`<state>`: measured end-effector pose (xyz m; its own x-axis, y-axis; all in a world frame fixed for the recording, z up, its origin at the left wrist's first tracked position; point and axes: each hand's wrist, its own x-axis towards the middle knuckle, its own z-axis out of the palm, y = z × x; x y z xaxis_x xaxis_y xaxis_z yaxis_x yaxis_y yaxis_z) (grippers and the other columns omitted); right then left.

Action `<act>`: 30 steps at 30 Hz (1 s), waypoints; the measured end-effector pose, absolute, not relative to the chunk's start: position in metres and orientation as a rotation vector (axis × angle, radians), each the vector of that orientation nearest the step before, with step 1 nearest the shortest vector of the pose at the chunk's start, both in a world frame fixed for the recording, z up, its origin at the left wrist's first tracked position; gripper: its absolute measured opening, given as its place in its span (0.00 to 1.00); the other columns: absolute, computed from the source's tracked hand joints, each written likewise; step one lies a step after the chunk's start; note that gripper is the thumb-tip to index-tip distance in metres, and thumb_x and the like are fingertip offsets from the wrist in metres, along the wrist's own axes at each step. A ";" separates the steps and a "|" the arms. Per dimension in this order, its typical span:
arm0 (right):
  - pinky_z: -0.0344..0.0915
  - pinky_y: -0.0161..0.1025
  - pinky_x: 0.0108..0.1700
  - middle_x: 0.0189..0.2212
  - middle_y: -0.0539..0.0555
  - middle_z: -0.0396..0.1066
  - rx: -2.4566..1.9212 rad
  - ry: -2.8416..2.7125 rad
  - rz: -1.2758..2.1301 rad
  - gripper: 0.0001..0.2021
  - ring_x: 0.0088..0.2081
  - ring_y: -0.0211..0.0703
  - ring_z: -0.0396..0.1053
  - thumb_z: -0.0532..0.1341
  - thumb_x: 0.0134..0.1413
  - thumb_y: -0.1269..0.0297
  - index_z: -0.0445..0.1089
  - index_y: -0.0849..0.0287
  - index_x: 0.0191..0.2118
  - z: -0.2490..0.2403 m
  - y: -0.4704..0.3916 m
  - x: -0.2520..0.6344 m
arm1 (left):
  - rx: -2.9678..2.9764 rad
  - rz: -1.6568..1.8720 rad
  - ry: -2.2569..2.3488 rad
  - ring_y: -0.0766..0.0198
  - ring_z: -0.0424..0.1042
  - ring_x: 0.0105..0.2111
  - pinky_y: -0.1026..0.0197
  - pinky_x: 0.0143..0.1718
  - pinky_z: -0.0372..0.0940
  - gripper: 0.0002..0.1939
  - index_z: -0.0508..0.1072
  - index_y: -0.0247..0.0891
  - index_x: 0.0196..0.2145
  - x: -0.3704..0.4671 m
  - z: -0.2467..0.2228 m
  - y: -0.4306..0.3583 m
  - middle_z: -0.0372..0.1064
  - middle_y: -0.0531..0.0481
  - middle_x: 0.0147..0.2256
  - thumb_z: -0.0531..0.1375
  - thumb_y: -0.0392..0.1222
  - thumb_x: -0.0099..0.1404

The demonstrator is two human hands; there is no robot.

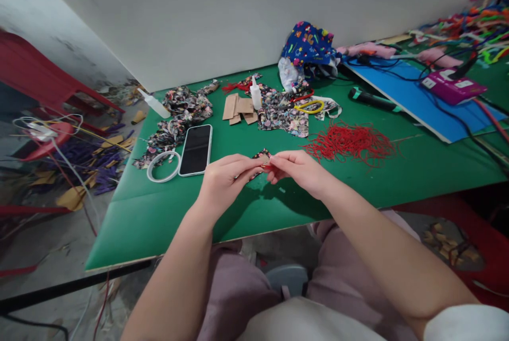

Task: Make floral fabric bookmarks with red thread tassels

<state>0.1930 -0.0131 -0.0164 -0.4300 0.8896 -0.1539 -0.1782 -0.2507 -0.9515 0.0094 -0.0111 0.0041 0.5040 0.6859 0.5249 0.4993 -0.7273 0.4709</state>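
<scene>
Near the middle of the green table [159, 229], my left hand [233, 174] pinches a small piece of dark floral fabric [263, 154] with a brown card-like bit on it. My right hand [292, 167] meets it from the other side, fingers pressed together on the same piece, where something red shows between the fingertips. The exact shape of the held piece is mostly hidden by my fingers. A pile of red strings [352, 142] lies to the right of my hands, and a phone [195, 150] lies to their left.
Behind my hands are brown card pieces [237, 107], a white glue bottle [255, 94], floral fabric [282, 118] and yellow-handled scissors [310, 106]. A tape roll [149, 167] and second bottle [155, 104] are left. Rightward lie a black-green tool [374, 99], blue board [425, 102] and purple device [453, 86].
</scene>
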 end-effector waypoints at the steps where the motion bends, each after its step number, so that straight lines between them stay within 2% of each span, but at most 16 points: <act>1: 0.65 0.32 0.32 0.24 0.50 0.70 -0.945 -1.223 1.776 0.13 0.26 0.31 0.67 0.59 0.49 0.57 0.70 0.63 0.31 -0.016 -0.013 0.193 | 2.490 1.048 1.018 0.70 0.71 0.31 0.70 0.34 0.65 0.08 0.75 0.36 0.37 0.009 0.004 -0.011 0.74 0.50 0.32 0.59 0.34 0.59; 3: 0.66 0.32 0.33 0.26 0.50 0.71 -0.933 -1.243 1.756 0.11 0.28 0.32 0.68 0.63 0.45 0.60 0.70 0.62 0.34 -0.016 -0.014 0.193 | 2.482 1.054 1.051 0.69 0.71 0.30 0.70 0.33 0.65 0.07 0.75 0.36 0.36 0.010 0.005 -0.011 0.74 0.50 0.31 0.59 0.35 0.59; 7: 0.66 0.33 0.35 0.29 0.49 0.72 -0.931 -1.300 1.678 0.17 0.31 0.33 0.69 0.67 0.37 0.69 0.69 0.60 0.38 -0.014 -0.015 0.191 | 2.458 1.038 1.088 0.69 0.71 0.30 0.69 0.32 0.65 0.07 0.76 0.36 0.35 0.009 0.006 -0.012 0.74 0.50 0.31 0.59 0.37 0.59; 15: 0.64 0.30 0.29 0.23 0.47 0.70 -0.999 -1.378 1.527 0.06 0.24 0.30 0.65 0.62 0.46 0.66 0.71 0.62 0.32 -0.014 -0.015 0.190 | 2.458 1.044 1.100 0.69 0.72 0.30 0.69 0.33 0.65 0.07 0.76 0.37 0.36 0.011 0.007 -0.012 0.74 0.50 0.32 0.59 0.37 0.58; 20: 0.63 0.30 0.28 0.21 0.48 0.69 -0.982 -1.289 1.638 0.08 0.23 0.30 0.65 0.62 0.46 0.62 0.70 0.63 0.30 -0.014 -0.014 0.192 | 2.437 1.067 1.104 0.69 0.72 0.30 0.69 0.33 0.65 0.07 0.76 0.37 0.35 0.011 0.010 -0.012 0.75 0.51 0.32 0.59 0.38 0.58; 30: 0.60 0.29 0.23 0.16 0.50 0.68 -1.097 -1.256 1.743 0.15 0.19 0.30 0.64 0.64 0.40 0.53 0.70 0.63 0.23 -0.012 -0.012 0.200 | 2.455 1.057 1.138 0.68 0.72 0.31 0.68 0.33 0.65 0.08 0.75 0.38 0.36 0.006 0.008 -0.010 0.74 0.50 0.33 0.59 0.38 0.59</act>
<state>0.2002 -0.0123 -0.0122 -0.3843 0.8951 -0.2262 -0.0686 -0.2720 -0.9598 0.0057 -0.0098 0.0083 0.4360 0.7381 0.5149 0.5676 -0.6695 0.4791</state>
